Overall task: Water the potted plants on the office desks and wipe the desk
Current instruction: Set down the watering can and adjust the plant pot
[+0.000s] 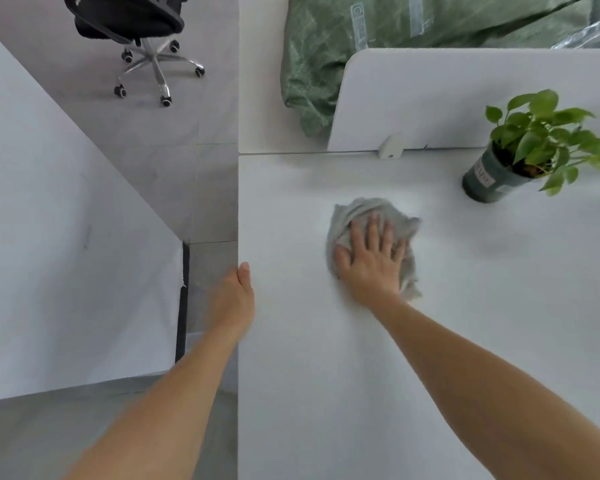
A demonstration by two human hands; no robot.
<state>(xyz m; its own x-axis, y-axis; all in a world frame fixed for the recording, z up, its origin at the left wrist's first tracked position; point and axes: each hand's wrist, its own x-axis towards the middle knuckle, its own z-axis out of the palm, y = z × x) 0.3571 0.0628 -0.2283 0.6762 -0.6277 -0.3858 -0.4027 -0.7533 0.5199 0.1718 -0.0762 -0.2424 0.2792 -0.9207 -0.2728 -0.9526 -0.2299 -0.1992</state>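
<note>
A crumpled grey cloth (361, 211) lies on the white desk (326, 375). My right hand (373, 261) presses flat on the cloth with straight, spread fingers. My left hand (236, 296) holds the desk's left edge: the thumb lies on top and the fingers are hidden below the edge. A potted plant (520, 150) with green leaves, in a dark grey pot with a label, stands at the back right of the desk, apart from the cloth.
A white partition panel (465, 95) runs along the desk's back edge, with a small white clip (390, 147) at its foot. Green plastic bags (343, 46) lie behind it. A black office chair (142, 39) stands on the grey floor to the left.
</note>
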